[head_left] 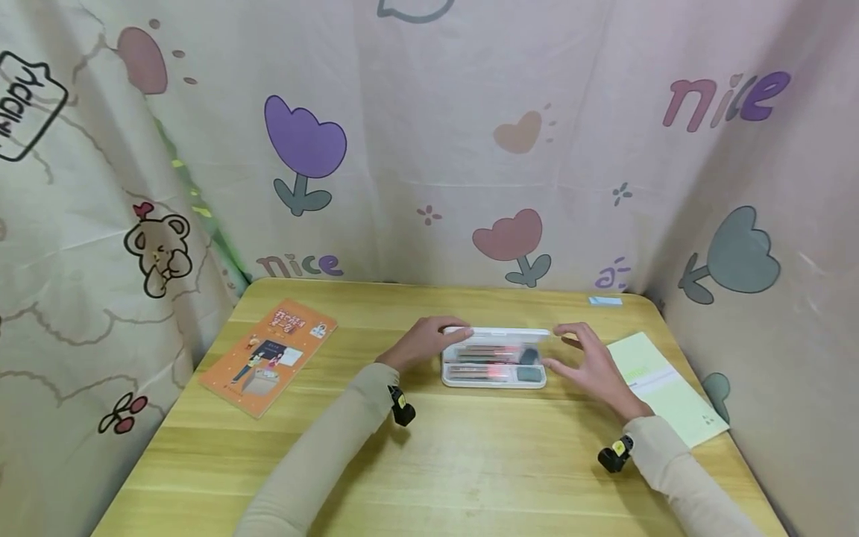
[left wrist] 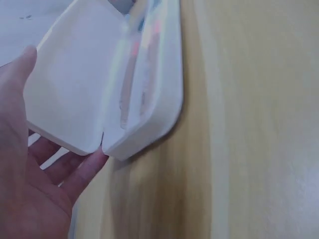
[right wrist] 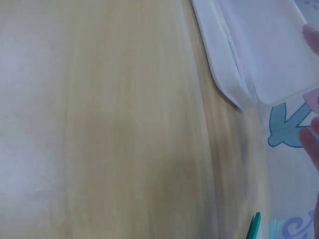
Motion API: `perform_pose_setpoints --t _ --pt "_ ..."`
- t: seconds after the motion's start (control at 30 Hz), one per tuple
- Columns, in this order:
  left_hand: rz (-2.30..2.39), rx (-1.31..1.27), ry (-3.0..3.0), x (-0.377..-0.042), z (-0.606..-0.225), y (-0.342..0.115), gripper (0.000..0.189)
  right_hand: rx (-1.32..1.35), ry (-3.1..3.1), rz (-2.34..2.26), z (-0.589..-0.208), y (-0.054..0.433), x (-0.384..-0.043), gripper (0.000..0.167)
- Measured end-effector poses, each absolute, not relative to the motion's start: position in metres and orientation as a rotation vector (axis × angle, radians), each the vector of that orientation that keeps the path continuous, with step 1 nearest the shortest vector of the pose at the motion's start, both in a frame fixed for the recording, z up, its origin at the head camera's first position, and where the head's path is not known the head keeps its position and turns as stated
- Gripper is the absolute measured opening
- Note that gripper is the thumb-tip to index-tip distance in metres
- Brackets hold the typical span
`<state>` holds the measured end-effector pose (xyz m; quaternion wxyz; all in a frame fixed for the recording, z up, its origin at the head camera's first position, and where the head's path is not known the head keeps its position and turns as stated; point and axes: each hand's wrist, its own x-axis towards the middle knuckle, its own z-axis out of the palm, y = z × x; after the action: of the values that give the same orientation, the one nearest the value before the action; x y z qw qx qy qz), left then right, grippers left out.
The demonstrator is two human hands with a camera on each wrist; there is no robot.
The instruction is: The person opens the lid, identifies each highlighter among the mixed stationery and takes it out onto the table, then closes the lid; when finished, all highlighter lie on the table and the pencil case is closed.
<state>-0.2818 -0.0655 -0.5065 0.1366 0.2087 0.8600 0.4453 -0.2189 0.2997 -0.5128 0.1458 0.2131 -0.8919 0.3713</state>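
Head view: I observe the right hand, fingers parted and curved, holding nothing, just beside the white pencil case; contact cannot be confirmed. The left hand pinches the case's raised lid between thumb and fingers. Slender pen-like items lie inside, between both hands. Beyond the grip hangs the printed curtain.

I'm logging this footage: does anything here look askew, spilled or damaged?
Nothing looks spilled or damaged. Mildly askew: the orange book and pale green booklet lie slanted to the edges of the table, while the open white case sits roughly square.
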Motion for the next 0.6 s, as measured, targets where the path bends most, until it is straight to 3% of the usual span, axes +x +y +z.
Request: perform_pose_setpoints --t 0.13,0.43,0.6 --pt "1.349 0.526 2.492 -0.286 -0.505 -0.063 0.060 0.676 -2.620 1.009 -0.516 0.299 -0.217 0.058" --pt "1.405 0.484 2.556 -0.287 -0.503 -0.063 0.074 0.786 -2.816 0.952 -0.526 0.280 -0.229 0.080" --pt "1.578 0.517 2.761 -0.283 -0.502 -0.073 0.059 0.751 -2.879 0.971 -0.526 0.274 -0.235 0.087"
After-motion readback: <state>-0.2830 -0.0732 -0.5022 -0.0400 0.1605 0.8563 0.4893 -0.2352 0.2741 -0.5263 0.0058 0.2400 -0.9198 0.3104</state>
